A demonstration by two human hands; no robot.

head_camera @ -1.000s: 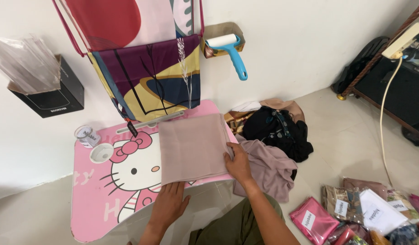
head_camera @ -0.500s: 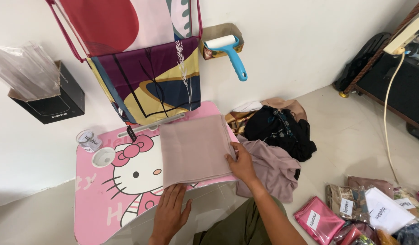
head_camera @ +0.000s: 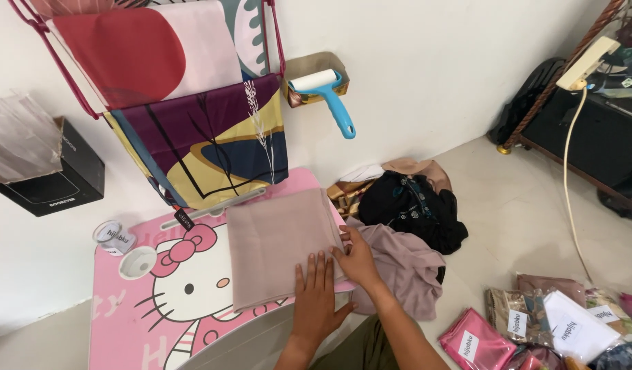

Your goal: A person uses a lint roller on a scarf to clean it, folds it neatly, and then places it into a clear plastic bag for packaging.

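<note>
Left hand (head_camera: 317, 294) flat, fingers spread, pressing the near edge of the folded dusty-pink cloth (head_camera: 281, 243); right hand (head_camera: 359, 259) loosely open at its right edge, gripping nothing. Cloth lies on pink cartoon-cat lap table (head_camera: 144, 301). Tape roll (head_camera: 113, 236) at table's far-left corner. Dark clothes heap (head_camera: 412, 209) on tiled floor (head_camera: 521, 226) just right; blue lint roller (head_camera: 329, 96) on white wall.

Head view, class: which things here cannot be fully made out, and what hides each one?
- Folded beige cloth: near edge covered by the left hand and right hand.
- Pink table: front cut off by the bottom edge.
- Clothes pile: pieces overlap, so their count is unclear.
- Packets: cut off at the lower right corner.
</note>
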